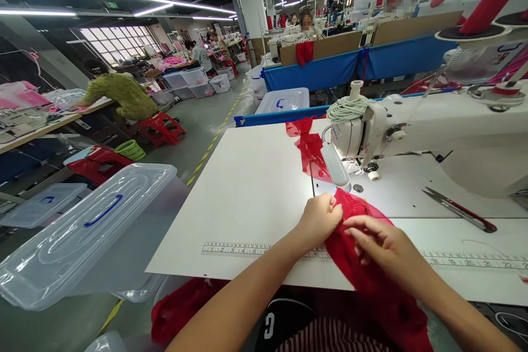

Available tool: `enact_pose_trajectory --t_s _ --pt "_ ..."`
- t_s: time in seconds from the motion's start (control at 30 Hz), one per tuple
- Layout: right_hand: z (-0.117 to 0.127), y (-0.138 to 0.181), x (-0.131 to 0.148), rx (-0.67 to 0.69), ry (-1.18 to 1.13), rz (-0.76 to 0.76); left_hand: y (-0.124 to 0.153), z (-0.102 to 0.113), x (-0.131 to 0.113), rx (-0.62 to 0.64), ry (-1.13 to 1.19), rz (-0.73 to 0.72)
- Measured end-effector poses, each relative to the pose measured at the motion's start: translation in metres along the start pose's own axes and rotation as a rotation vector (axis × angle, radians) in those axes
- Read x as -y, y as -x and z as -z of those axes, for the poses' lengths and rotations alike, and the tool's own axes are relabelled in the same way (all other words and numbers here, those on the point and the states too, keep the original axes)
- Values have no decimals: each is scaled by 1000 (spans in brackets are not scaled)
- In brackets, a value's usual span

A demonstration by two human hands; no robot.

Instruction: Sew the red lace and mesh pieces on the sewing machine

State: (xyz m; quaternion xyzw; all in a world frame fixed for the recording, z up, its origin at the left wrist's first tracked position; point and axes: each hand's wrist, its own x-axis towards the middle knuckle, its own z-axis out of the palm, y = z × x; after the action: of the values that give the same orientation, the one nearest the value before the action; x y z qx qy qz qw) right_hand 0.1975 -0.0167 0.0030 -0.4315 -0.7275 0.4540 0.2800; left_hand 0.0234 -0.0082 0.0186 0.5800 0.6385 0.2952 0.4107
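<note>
A piece of red lace fabric lies over the front edge of the white sewing table and hangs into my lap. My left hand pinches its upper edge with closed fingers. Beside it, my right hand rests on the same fabric, fingers curled around it. Both hands sit just in front of the needle area of the white sewing machine. A strip of red lace trails back from the machine over the table's far side.
Scissors with red handles lie on the table to the right. A ruler strip runs along the front edge. Clear plastic bin lids stand at my left. Other people work at tables beyond the aisle.
</note>
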Motion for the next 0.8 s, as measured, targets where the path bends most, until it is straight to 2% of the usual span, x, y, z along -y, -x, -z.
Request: enact_pose_trajectory --t_s 0.07,0.1,0.23,0.33,0.43,0.63,0.8 --pt "10 -5 -9 -58 15 -57 0 2 0 35 52 -4" --pt "15 -7 -14 -105 95 -35 1 3 0 62 79 -10" --pt "24 -12 -17 -275 537 210 4 6 -2 132 119 -52" --pt "13 -16 -7 -360 553 443 5 6 -2 111 92 -66" --pt "3 -25 -9 -327 501 572 7 5 -2 63 58 -54" --pt "8 -38 -40 -179 610 532 4 7 -3 79 38 -16" --pt "11 -39 -44 -124 681 555 0 6 -3 75 41 -6"
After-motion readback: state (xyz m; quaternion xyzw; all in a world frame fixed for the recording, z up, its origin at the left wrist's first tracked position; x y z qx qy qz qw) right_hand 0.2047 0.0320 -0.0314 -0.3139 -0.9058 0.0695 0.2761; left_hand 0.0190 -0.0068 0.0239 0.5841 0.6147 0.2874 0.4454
